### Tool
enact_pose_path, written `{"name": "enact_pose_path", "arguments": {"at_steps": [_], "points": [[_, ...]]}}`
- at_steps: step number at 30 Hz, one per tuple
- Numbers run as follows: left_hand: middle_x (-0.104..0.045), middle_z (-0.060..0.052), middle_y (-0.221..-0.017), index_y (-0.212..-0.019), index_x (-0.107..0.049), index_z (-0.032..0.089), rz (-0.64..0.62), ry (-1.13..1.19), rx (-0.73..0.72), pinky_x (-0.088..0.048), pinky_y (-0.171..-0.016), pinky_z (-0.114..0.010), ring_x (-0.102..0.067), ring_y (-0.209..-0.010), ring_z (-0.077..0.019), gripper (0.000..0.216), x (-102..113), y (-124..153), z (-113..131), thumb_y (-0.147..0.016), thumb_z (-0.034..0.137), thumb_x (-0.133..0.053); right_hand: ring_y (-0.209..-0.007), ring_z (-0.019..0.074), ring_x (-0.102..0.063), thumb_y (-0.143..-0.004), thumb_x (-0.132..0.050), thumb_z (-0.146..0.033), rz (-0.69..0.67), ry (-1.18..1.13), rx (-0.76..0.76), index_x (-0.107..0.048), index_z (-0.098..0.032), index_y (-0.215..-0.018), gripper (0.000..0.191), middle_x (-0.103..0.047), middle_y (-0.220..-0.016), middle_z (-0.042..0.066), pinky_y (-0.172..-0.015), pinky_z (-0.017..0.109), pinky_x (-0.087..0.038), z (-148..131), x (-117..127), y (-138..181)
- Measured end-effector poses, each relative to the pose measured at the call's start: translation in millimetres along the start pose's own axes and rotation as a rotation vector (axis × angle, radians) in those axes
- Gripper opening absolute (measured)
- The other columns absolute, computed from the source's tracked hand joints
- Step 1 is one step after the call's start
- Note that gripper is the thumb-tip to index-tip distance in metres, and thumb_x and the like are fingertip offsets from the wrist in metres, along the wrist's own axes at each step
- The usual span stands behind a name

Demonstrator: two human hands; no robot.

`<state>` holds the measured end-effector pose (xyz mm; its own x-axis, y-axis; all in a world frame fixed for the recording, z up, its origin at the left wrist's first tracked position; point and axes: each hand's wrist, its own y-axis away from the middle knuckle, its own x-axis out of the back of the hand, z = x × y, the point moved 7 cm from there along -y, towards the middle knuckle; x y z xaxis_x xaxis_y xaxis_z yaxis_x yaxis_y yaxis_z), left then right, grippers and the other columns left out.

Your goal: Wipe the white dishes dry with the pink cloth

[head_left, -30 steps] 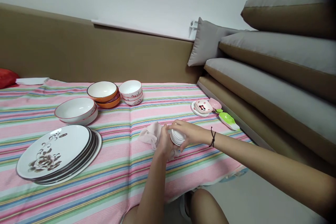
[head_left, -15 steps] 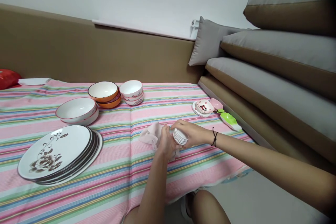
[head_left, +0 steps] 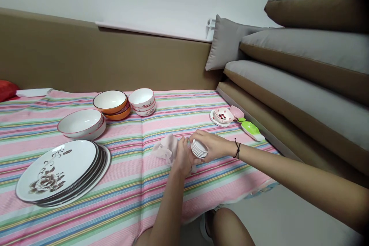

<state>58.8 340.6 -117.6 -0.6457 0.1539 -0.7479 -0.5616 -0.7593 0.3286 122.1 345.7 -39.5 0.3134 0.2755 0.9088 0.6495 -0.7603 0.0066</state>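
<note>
A short stack of small white dishes (head_left: 199, 149) is held tilted between my two hands, low over the striped cloth. My right hand (head_left: 211, 145) curls round the stack from the right, thumb and fingers closed on its sides. From the left, my left hand (head_left: 183, 157) supports the same stack, its fingers bent against it and partly hidden. A crumpled pale cloth (head_left: 165, 148) lies just left of my left hand, and a bit of it shows below that hand. Whether the left fingers also grip this cloth is hidden.
Left on the striped tablecloth (head_left: 121, 200) stand stacked flowered plates (head_left: 57, 173), white bowls (head_left: 80, 121), orange bowls (head_left: 111, 102) and smaller bowls (head_left: 142, 98). To the right lie a cartoon dish (head_left: 224, 114) and a green dish (head_left: 250, 127), beside piled cushions (head_left: 288, 84).
The stack of small dishes has tipped slightly, so more of the top one's inside shows. Both hands keep their hold. The view has shifted a little to the right.
</note>
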Motion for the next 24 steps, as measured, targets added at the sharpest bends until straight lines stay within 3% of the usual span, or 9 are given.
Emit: {"name": "enact_pose_path", "arguments": {"at_steps": [6,9,13,18,24], "points": [[-0.055,-0.015,-0.129,-0.148,-0.009,0.027,-0.030,0.059,0.000,-0.055,-0.072,-0.041,-0.068,-0.087,-0.0236,0.072,3,-5,-5,-0.088,0.060,-0.033,-0.098,0.0218,-0.050,-0.054,-0.075,-0.019,0.044,-0.055,-0.061,-0.046,-0.020,-0.110,0.063,-0.051,-0.108,0.005,-0.082,0.031,-0.043,15,28,4],[-0.044,-0.014,-0.142,-0.146,-0.018,0.031,0.073,-0.036,-0.024,-0.054,-0.075,-0.040,-0.068,-0.091,-0.0249,0.071,15,-8,-5,-0.086,0.060,-0.041,-0.099,0.0227,-0.050,-0.055,-0.074,-0.023,0.081,-0.027,-0.077,-0.045,-0.021,-0.110,0.062,-0.052,-0.109,0.005,-0.083,0.032,-0.042,36,46,6],[-0.046,-0.014,-0.141,-0.136,-0.038,0.026,0.188,-0.177,-0.094,-0.054,-0.075,-0.036,-0.067,-0.092,-0.0257,0.062,26,-9,-3,-0.083,0.053,-0.053,-0.096,0.0240,-0.051,-0.058,-0.073,-0.030,0.118,0.088,-0.169,-0.045,-0.020,-0.109,0.059,-0.054,-0.106,0.005,-0.083,0.033,-0.041,86,78,14],[-0.056,-0.015,-0.129,-0.118,-0.053,0.019,0.195,-0.209,-0.098,-0.054,-0.070,-0.033,-0.068,-0.084,-0.0232,0.047,24,-10,-1,-0.080,0.047,-0.059,-0.095,0.0242,-0.053,-0.056,-0.074,-0.034,0.145,0.238,-0.419,-0.047,-0.019,-0.111,0.063,-0.054,-0.107,0.007,-0.081,0.031,-0.042,160,116,33],[-0.057,-0.013,-0.128,-0.114,-0.056,0.020,0.240,-0.269,-0.129,-0.052,-0.075,-0.032,-0.065,-0.091,-0.0226,0.043,28,-1,18,-0.081,0.047,-0.057,-0.087,0.0211,-0.057,-0.052,-0.077,-0.037,0.200,0.247,-0.586,-0.052,-0.019,-0.110,0.066,-0.058,-0.102,0.006,-0.073,0.026,-0.045,215,117,50]]}}
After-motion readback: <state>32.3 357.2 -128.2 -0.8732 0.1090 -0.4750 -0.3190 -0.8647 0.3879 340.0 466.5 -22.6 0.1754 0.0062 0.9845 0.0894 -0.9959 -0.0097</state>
